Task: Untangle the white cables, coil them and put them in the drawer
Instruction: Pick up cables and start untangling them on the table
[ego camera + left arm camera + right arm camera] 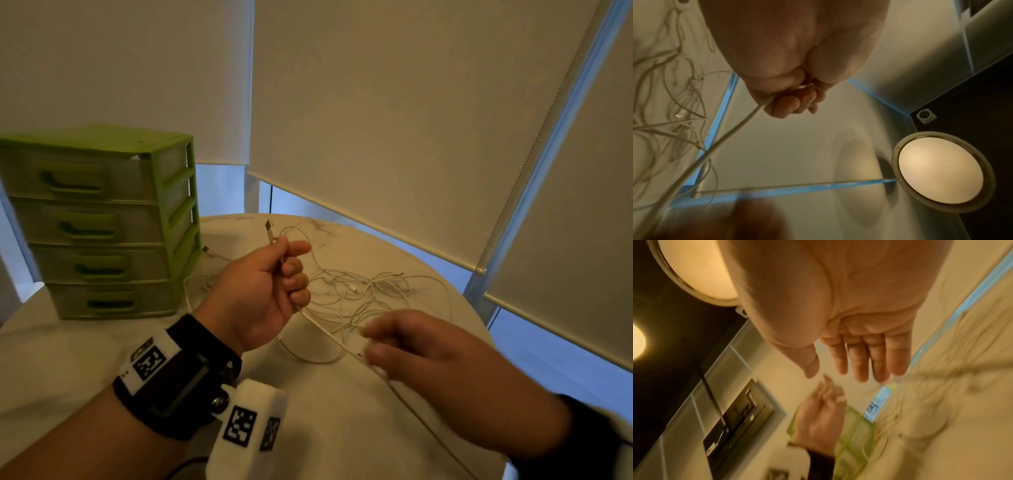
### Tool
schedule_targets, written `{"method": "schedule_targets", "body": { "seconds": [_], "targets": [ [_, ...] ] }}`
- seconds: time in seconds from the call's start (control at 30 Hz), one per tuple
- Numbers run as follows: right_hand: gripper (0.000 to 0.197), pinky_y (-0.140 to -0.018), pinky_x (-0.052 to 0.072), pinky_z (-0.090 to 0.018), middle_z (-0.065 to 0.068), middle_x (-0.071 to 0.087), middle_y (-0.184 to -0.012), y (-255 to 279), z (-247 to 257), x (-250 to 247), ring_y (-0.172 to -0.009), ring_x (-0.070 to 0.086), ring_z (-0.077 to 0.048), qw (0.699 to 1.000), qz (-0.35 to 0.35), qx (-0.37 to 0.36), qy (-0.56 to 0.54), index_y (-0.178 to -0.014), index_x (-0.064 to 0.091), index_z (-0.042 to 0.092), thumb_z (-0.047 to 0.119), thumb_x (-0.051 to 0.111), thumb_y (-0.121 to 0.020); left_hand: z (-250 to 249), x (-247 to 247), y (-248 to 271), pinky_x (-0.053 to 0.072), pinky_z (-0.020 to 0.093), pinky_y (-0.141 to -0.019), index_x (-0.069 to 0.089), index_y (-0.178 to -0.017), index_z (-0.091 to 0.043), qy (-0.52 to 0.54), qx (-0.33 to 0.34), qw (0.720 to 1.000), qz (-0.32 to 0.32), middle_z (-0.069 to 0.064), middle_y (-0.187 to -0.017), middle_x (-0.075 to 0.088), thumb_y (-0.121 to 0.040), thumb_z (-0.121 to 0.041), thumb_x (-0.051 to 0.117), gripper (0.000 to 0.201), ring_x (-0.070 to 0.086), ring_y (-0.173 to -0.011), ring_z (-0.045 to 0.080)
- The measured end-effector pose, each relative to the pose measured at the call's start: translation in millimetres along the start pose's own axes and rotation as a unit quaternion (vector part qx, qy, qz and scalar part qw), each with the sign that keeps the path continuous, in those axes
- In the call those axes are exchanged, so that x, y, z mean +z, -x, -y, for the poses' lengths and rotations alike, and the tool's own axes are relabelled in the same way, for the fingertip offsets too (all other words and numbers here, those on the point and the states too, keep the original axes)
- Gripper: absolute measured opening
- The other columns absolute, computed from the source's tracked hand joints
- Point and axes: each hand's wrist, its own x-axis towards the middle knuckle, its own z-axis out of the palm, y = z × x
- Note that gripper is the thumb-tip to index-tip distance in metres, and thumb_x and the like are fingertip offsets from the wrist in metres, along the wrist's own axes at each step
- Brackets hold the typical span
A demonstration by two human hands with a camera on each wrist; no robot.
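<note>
Several thin white cables [363,291] lie in a tangle on the round marble table [342,428]. My left hand [291,270] is raised over the table and grips one white cable [329,334] in a fist; its USB plug [269,226] sticks up above the thumb. That cable runs down and right, past my right hand [376,342], which is blurred. In the right wrist view my right hand [849,366] shows straight, spread fingers and holds nothing. The left wrist view shows my left hand [795,100] curled round the cable [744,123], with the tangle [680,104] beside it.
A green drawer unit [102,222] with several drawers, all pushed in, stands at the table's back left. Another cable end [209,251] lies beside its right side. Roller blinds [394,120] hang behind the table. Bare tabletop lies in front of the hands.
</note>
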Motion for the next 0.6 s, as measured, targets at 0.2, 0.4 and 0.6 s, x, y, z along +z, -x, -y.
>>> {"method": "schedule_targets", "body": {
  "seconds": [0.2,0.4,0.6],
  "targets": [
    [0.017,-0.063,0.049,-0.036,0.003,0.067,-0.071,-70.1,-1.7,77.6,-0.056,0.057,-0.008,1.000,-0.016,-0.010,-0.014,-0.088,0.064,0.022,0.026,0.049,-0.095,4.9,-9.8,-8.5,0.031,0.018,-0.041,0.060,-0.095,-0.007,0.064,-0.010,0.994,-0.083,0.000,-0.065,0.058,-0.102,-0.031,0.041,0.032,0.040,-0.046,0.005],
    [0.012,-0.043,0.042,-0.027,-0.004,0.063,-0.068,-64.2,-4.5,89.4,-0.044,0.054,-0.013,0.985,0.094,0.051,-0.136,-0.092,0.058,0.017,0.018,0.047,-0.097,-9.0,-28.7,-17.4,0.017,0.016,-0.035,0.049,-0.072,-0.021,0.025,0.002,0.986,-0.167,-0.010,-0.046,0.035,-0.099,-0.023,0.039,0.029,0.025,-0.033,0.005],
    [0.015,-0.077,0.053,-0.032,0.003,0.072,-0.079,-64.6,5.1,84.9,-0.072,0.065,-0.012,0.958,0.275,0.077,-0.028,-0.086,0.067,0.023,0.023,0.054,-0.094,-56.7,-83.9,-26.6,0.016,0.010,-0.036,0.044,-0.068,-0.021,-0.165,0.050,0.948,-0.267,-0.010,-0.040,0.027,-0.092,-0.018,0.040,0.024,0.018,-0.029,0.007]
  ]
}}
